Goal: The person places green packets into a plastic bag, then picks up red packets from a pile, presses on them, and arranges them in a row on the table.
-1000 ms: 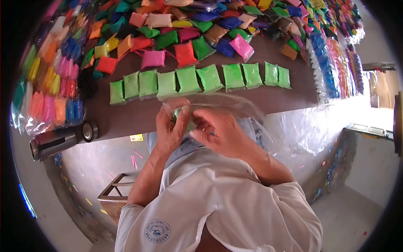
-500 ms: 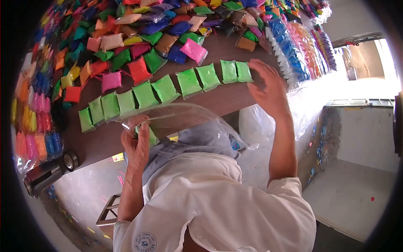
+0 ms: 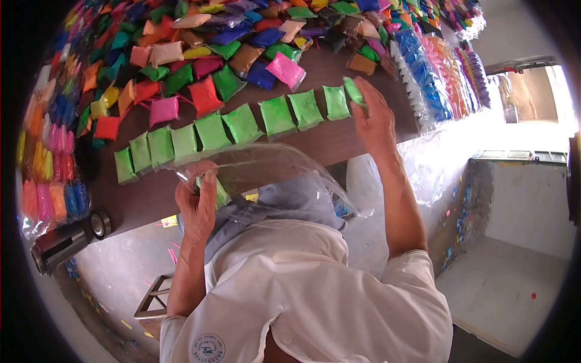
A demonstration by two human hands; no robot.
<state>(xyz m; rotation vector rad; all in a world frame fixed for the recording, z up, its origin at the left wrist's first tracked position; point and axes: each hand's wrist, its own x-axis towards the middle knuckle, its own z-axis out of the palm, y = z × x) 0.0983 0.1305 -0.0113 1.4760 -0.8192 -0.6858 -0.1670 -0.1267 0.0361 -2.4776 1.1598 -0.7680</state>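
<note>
R hand point(image 3: 374, 118) is up at about 1 o'clock, fingers pinched on a green packet point(image 3: 354, 91) lifted at the right end of the green row point(image 3: 212, 133), tilted off the worktop point(image 3: 327, 142). L hand point(image 3: 196, 202) sits at about 9 o'clock from frame centre, closed on the mouth of a clear bag point(image 3: 272, 175) w/ another green packet pressed under its thumb (partly hidden by the plastic). The bag balloons out to the right, over the worktop edge and the person's lap. The row runs from 9 toward 1 o'clock, packets just beside each other. Behind it, at 12, lies a mixed heap point(image 3: 230, 42) of red, pink, blue, orange packets. A metal cylinder point(image 3: 63, 239) lies at 8 o'clock near the worktop corner.
</note>
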